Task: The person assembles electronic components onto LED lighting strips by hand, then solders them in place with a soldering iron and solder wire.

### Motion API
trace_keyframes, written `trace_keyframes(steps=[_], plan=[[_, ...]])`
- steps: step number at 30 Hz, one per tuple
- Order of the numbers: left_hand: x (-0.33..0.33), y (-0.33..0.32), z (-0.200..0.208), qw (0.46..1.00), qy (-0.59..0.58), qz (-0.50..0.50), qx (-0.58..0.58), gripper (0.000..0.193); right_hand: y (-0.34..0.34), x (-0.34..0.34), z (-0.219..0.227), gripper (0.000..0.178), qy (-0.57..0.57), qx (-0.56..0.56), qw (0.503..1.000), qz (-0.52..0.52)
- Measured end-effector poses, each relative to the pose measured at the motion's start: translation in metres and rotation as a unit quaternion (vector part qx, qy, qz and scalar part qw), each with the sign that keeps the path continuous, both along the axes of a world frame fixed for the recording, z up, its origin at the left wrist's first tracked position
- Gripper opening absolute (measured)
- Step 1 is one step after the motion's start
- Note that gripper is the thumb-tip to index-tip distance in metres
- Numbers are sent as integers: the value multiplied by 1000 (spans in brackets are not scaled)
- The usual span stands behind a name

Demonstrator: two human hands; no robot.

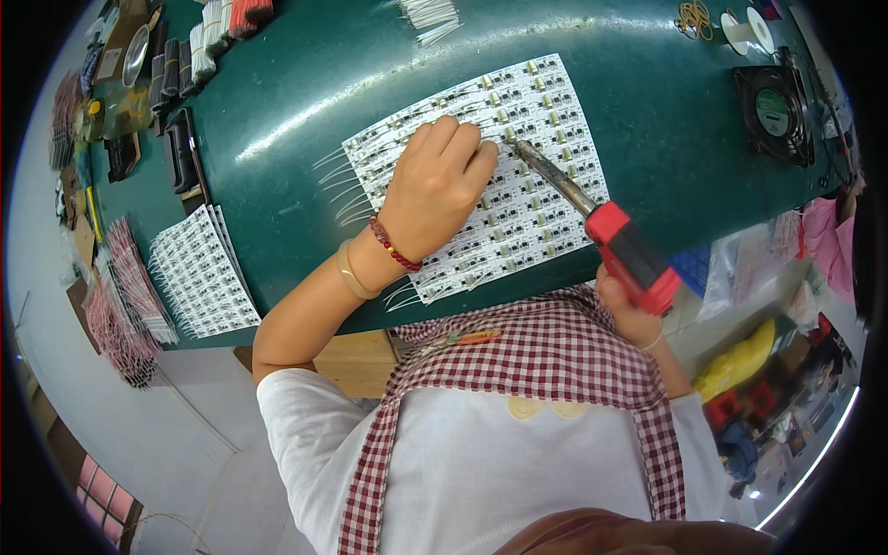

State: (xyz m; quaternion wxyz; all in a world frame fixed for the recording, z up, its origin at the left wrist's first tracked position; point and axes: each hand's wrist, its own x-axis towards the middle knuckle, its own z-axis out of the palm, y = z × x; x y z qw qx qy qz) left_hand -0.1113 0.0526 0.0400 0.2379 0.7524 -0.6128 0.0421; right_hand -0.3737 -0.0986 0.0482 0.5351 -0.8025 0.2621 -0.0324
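While the left hand (439, 190) bears on the sheet of circuit boards (560, 208), the right hand (627, 310) grips the soldering iron (638, 259).

The sheet lies on the green table (657, 111), directly before the person, with thin white wires (350, 200) projecting past its left edge. Left fingers are curled together; the hand obstructs the view of their tips, so whether they pinch a wire cannot be told. Right fingers are clamped around the red and black handle; the iron's tip is just beside the left fingers, over the sheet. Surrounding items: at left, a stack of similar boards (205, 273) beside red-and-white wire bundles (139, 291); at far right, a black fan (772, 113) below a white spool (739, 35), both well apart from the sheet.
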Motion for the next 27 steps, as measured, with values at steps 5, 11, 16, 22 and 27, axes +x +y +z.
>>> trace_keyframes(steps=[5,11,16,22,27], plan=[[0,0,-1,1000,4,2,-4,18,0,-7,-2,20,-19,30,999,-18],[0,-1,1,1000,-25,10,14,17,0,-15,1,32,-6,62,997,-34],[0,-2,0,999,-35,21,13,17,2,-13,3,47,-20,66,997,-36],[-4,-1,-1,999,-17,31,-39,18,1,-15,4,49,-5,84,996,-33],[-9,1,-1,999,-17,40,-24,19,1,-13,6,48,16,59,998,-15]])
